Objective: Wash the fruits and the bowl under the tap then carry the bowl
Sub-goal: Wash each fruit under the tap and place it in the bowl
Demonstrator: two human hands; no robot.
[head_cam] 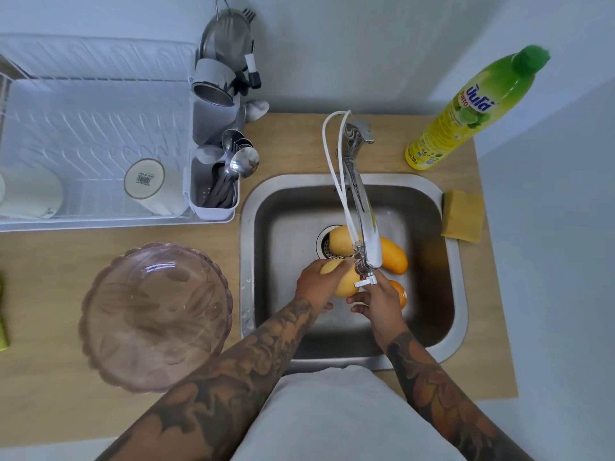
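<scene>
soft even daylight, mild glare on the tap [361,207], edges fisheye-bent.

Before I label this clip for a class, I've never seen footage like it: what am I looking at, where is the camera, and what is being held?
No machine here: a person wears one camera on the head, looking down at their own arms. Both hands work over a steel sink set in a wooden counter, under the tap. The left hand has its grip on a yellow mango; the right hand is at the mango's other end, though I cannot tell how firmly it holds. More yellow fruit lies in the sink, and an orange shows behind the right hand. On the counter: a pink glass bowl, a dish rack, a detergent bottle and a sponge.
</scene>
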